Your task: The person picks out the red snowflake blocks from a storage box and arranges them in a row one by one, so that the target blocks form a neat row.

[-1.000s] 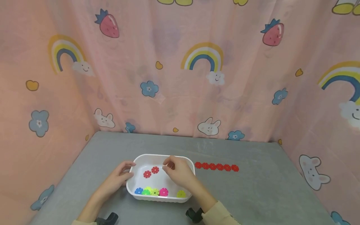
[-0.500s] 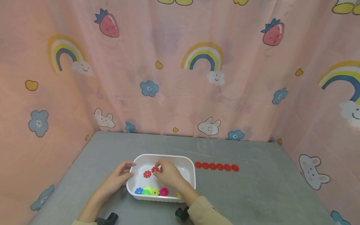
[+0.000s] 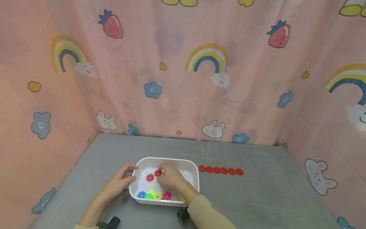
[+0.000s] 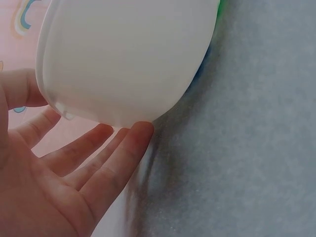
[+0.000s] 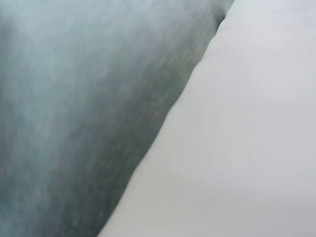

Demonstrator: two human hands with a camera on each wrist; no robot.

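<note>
A white plastic tray (image 3: 166, 203) stands on the grey table, with flower-shaped notched plastic discs inside. My left hand (image 3: 121, 178) holds the tray's left end. In the left wrist view its fingertips (image 4: 143, 131) press on the outer wall while another finger reaches over the rim. My right hand (image 3: 171, 178) is down inside the tray, fingers curled, pinching at the right edge of a red flower disc (image 3: 157, 173). A second red flower disc (image 3: 150, 177) lies just left of it. The right wrist view shows only tray wall and table; the right hand is out of it.
Blue (image 3: 141, 194), green (image 3: 149, 196), yellow and pink (image 3: 167, 195) discs lie along the tray's near side. Right of the tray, several red discs (image 3: 224, 170) form a straight row on the table. A pink patterned curtain (image 3: 183, 105) encloses the back and sides.
My right hand has moved left within the tray to the red disc and curled closer there. The left hand stays at the tray's end, and the red row is unchanged.
</note>
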